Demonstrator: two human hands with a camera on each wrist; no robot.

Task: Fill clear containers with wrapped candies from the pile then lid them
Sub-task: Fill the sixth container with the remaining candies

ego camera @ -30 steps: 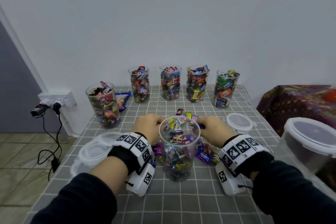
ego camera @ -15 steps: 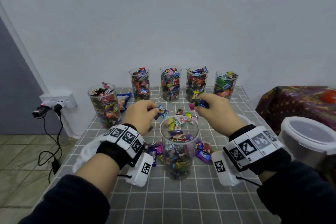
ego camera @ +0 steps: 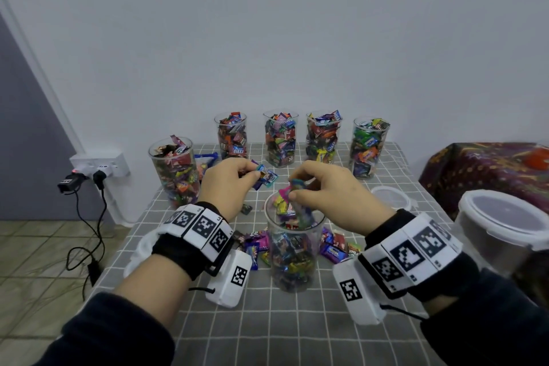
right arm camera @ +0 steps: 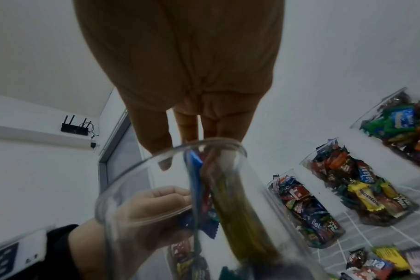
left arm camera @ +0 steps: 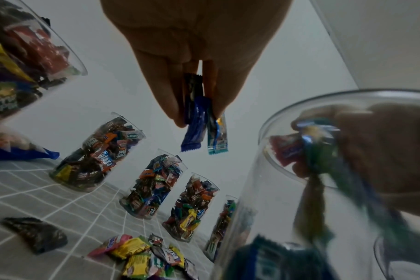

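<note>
The near clear container (ego camera: 294,249) is standing on the checked table (ego camera: 297,333), partly filled with wrapped candies. Directly above its mouth the right hand (ego camera: 332,196) is pinching a few candies (ego camera: 292,187) in curled fingertips. Just left of its rim the left hand (ego camera: 228,184) is pinching blue and teal candies (left arm camera: 204,130). The loose pile (ego camera: 335,248) is lying around its base. Five filled containers (ego camera: 280,140) are standing beyond it by the wall, and a lid (ego camera: 390,197) is lying to its right.
</note>
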